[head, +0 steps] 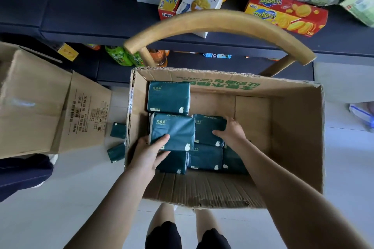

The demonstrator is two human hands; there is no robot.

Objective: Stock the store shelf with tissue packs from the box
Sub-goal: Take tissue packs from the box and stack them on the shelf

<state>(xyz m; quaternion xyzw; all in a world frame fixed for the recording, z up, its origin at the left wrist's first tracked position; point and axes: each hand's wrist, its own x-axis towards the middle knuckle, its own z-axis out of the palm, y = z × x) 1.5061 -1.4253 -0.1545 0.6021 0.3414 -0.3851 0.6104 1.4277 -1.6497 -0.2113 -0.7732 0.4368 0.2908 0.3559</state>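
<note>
Head view: the left hand [150,152] pinches the upper tissue pack [172,131], thumb on top, fingers beneath. The right hand [230,132] curls round the edge of the neighbouring pack [208,128]. Both lie inside the cardboard box [293,127], atop other packs [204,159]. Grip lightly: soft wrap probably deforms. Lift each pack straight up, clear the box wall, then carry to the dark shelf [81,16] beyond the chair back [212,20].

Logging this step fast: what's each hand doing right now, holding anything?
Left hand: grips a tissue pack, thumb on top.
Right hand: grips a second tissue pack, thumb on top, fingers tucked down its side.
</note>
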